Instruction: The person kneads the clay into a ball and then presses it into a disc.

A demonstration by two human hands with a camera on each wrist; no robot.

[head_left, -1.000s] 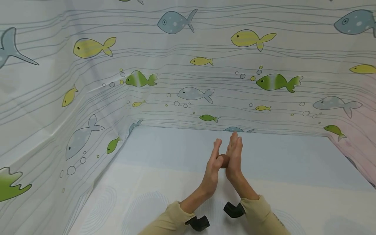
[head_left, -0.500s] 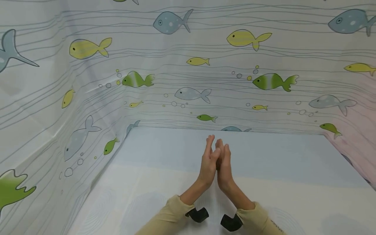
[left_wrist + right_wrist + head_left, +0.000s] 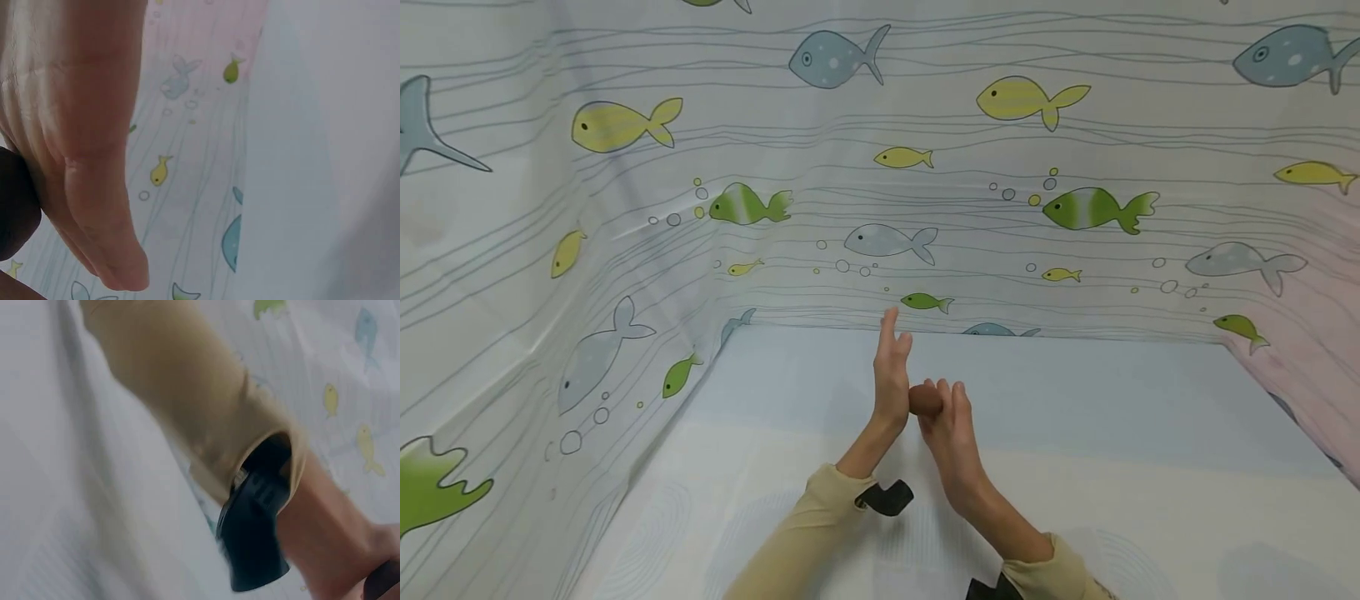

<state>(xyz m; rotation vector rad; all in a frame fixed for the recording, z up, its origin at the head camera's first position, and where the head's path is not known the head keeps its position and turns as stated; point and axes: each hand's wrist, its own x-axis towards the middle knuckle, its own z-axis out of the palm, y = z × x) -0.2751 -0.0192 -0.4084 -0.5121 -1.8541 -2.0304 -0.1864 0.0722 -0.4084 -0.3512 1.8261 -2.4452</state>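
A rounded brown lump (image 3: pixel 926 401), clay-like in look, is caught between the two palms in the head view. My left hand (image 3: pixel 892 375) stands upright with straight fingers, its palm against the lump's left side. My right hand (image 3: pixel 951 437) sits lower and presses the lump from the right, fingers extended upward. At the left edge of the left wrist view, the dark lump (image 3: pixel 17 203) shows beside a large close-up hand; which hand cannot be told. The right wrist view shows the left sleeve (image 3: pixel 187 394) and part of the lump (image 3: pixel 382 579) at the corner.
Below the hands lies a pale blue and white table surface (image 3: pixel 1075 417). Sheets with printed fish (image 3: pixel 880 240) rise behind and at both sides. Black wrist pieces (image 3: pixel 886 497) stick out from both cuffs.
The palms were level around the lump, then closer together, mostly hiding it. Now my left hand has moved up and left, my right hand sits lower, and the lump shows again.
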